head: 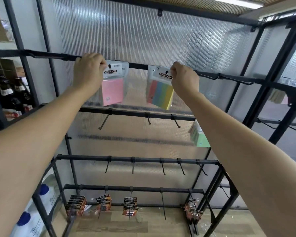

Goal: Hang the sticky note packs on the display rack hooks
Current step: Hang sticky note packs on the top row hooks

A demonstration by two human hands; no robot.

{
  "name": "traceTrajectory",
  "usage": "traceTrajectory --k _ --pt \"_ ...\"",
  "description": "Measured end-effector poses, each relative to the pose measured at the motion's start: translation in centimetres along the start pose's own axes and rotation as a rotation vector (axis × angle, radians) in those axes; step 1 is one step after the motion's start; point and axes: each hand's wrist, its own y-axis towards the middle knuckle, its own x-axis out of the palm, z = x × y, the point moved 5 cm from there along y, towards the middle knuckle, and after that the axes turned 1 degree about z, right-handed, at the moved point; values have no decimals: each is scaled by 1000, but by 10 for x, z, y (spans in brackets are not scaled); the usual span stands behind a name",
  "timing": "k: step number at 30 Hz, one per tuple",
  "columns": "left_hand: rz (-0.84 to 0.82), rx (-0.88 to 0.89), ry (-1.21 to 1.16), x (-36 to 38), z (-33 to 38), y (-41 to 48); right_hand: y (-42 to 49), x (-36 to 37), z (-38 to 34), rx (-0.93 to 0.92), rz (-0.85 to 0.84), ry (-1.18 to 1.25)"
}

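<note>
Left hand pinches the pink pack, right hand the striped pack, mid-frame; push both holes fully onto the hooks before releasing.

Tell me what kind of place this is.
Most likely a shop display: a black rack with rows of peg hooks, sticky note packs in retail pouches, and carded goods hanging along the bottom row.

Pink pack upper centre-left, rainbow pack upper centre-right; both hang upright at the top bar, hook holes visible.
</note>
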Motion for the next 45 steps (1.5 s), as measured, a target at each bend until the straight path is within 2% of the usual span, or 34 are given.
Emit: traceTrajectory --k 5,11,17,27,33,45 --pt "22 -17 -36 -13 13 5 -1 -12 -7 -4 0 -30" --pt "-44 49 -74 1 32 -22 -35 -12 2 5 -32 4" --pt "-131 86 -224 35 77 -60 -87 -11 38 65 -85 -35" --pt "-300 273 -493 98 216 -109 -179 -58 161 242 -74 -196" --pt "-322 322 -555 129 314 -130 -224 -98 243 383 -48 -263" --pt "-336 261 -619 185 513 -155 -276 -195 417 506 -11 -318"
